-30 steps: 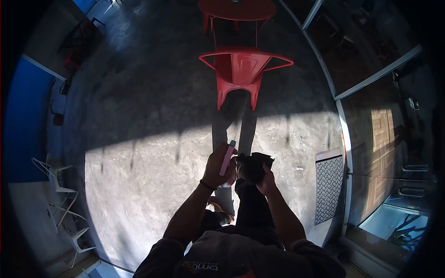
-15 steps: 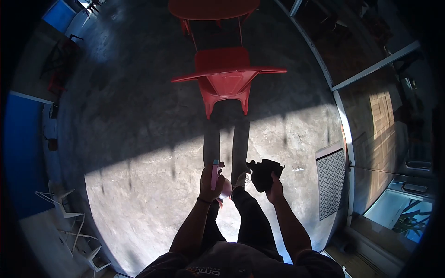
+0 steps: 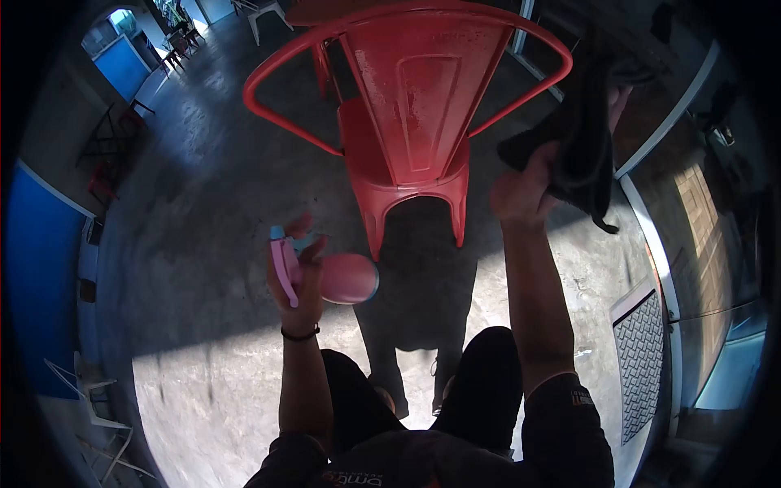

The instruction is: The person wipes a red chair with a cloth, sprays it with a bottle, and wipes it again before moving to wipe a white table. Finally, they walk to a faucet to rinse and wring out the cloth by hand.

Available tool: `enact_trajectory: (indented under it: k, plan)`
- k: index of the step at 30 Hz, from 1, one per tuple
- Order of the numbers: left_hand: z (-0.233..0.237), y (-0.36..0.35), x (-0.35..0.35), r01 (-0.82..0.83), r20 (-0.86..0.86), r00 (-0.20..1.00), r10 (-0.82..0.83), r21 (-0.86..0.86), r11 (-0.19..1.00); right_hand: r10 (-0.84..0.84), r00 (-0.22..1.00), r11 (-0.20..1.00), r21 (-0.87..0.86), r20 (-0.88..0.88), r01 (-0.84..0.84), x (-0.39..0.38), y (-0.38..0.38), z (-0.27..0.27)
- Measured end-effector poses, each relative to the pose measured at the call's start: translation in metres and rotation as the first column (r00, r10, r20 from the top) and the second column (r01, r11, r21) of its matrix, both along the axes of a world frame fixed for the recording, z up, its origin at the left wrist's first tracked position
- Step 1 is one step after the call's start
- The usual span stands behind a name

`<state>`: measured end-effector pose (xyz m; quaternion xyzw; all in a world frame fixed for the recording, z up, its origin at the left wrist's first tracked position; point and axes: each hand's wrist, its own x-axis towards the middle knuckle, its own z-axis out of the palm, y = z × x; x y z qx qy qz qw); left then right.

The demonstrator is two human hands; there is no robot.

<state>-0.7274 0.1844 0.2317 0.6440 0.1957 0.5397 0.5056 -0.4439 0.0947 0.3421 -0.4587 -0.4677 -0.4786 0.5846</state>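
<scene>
My left hand is wrapped round a pink spray bottle with a light blue nozzle, its rounded body pointing to the right. A dark cloth hangs loosely from my right hand, which is raised and gripping it. Between and beyond both hands stands a red metal chair, its back turned towards me. Neither hand touches the chair. Part of the cloth is blurred, and its folds hide some of my right fingers.
Behind the chair is the edge of a red table. A glass door frame runs along the right, with a grey textured mat before it. White folding furniture stands at the lower left. Sunlight crosses the concrete floor.
The red chair is now much closer. My right hand has lifted the dark cloth up and to the right, where it spreads out. My left hand has moved left and forward with the spray bottle.
</scene>
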Motion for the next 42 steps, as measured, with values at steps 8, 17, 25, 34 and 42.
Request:
enact_trajectory:
  k: [8,17,25,34,42]
  plan:
    - [0.149,0.127,0.019,-0.022,-0.196,0.962,0.19,0.639,0.769,-0.401,0.866,0.776,-0.391,0.3,0.495,0.04,0.088,-0.002]
    - [0.148,0.152,0.035,0.231,-0.122,0.968,-0.218,0.111,0.967,-0.229,0.925,0.866,-0.37,0.304,0.337,-0.026,0.133,0.008]
    - [0.139,0.173,0.036,0.393,-0.106,0.92,-0.378,0.252,0.884,-0.364,0.924,0.799,-0.471,0.116,0.374,-0.019,0.133,-0.081]
    - [0.13,0.193,0.037,0.369,-0.08,0.926,-0.369,0.393,0.842,-0.34,0.94,0.79,-0.549,-0.026,0.271,-0.009,0.154,-0.281]
    - [0.123,0.203,0.033,0.343,-0.051,0.936,-0.347,0.349,0.872,-0.307,0.947,0.709,-0.687,-0.096,0.16,-0.014,0.143,-0.342]
